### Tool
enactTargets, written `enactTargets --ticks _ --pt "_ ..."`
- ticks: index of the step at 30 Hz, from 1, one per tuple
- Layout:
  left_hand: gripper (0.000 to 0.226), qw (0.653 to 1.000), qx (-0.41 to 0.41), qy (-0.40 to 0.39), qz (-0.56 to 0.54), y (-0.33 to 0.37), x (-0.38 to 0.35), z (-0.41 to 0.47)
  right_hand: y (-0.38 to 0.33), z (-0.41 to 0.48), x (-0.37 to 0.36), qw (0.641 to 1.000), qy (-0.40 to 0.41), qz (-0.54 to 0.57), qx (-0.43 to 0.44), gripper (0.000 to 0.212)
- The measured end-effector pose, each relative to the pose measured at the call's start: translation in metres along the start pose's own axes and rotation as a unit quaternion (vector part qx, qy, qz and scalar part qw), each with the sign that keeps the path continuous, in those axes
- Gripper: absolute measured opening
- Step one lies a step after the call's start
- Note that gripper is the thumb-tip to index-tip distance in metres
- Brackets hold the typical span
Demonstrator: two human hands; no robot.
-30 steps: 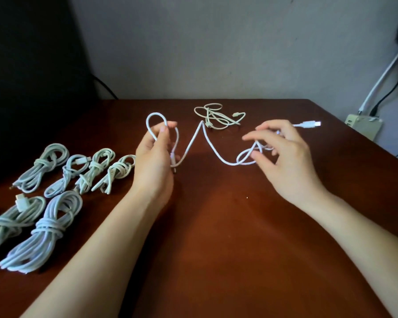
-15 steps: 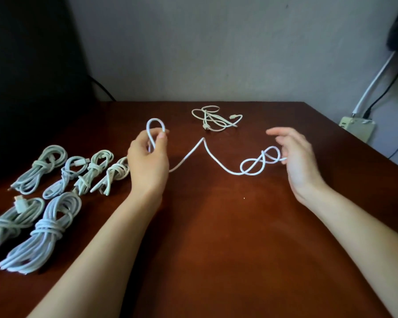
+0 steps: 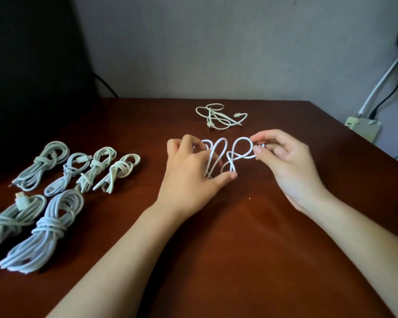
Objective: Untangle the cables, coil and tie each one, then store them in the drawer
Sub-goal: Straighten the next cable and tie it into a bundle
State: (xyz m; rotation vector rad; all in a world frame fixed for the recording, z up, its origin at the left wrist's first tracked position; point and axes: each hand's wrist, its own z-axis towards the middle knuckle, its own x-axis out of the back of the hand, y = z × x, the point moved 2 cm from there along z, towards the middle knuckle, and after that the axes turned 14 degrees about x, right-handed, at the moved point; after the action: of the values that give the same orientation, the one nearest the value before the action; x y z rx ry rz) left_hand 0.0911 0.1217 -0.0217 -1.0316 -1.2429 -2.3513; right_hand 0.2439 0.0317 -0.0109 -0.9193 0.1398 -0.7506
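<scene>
A thin white cable (image 3: 236,149) is gathered into loops between my two hands above the middle of the brown table (image 3: 239,249). My left hand (image 3: 189,177) grips the folded loops, thumb under them. My right hand (image 3: 283,161) pinches the cable's right-hand loop between thumb and fingertips. A second loose, tangled white cable (image 3: 221,117) lies on the table just beyond my hands. Several coiled and tied white cables (image 3: 53,198) lie in two rows at the left.
A wall stands close behind the table's far edge. A beige power strip (image 3: 363,128) with white and black leads sits off the table's right corner. A dark object fills the far left. No drawer is in view.
My hands have come together at the table's middle. The cable that stretched between them in a long V is now folded into loops, and my right hand has pinched its loop.
</scene>
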Motion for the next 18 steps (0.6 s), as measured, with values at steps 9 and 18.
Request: enactTargets --ticks 9,18 --pt "0.038 0.996 0.001 -0.061 0.064 -0.002 -0.005 -0.002 0.000 -0.001 -0.001 0.990 0.036 0.131 -0.037 0.028" --pt "0.014 0.990 0.077 -0.044 -0.112 -0.002 0.008 0.005 0.002 0.001 0.003 0.988 0.001 -0.136 0.071 0.032"
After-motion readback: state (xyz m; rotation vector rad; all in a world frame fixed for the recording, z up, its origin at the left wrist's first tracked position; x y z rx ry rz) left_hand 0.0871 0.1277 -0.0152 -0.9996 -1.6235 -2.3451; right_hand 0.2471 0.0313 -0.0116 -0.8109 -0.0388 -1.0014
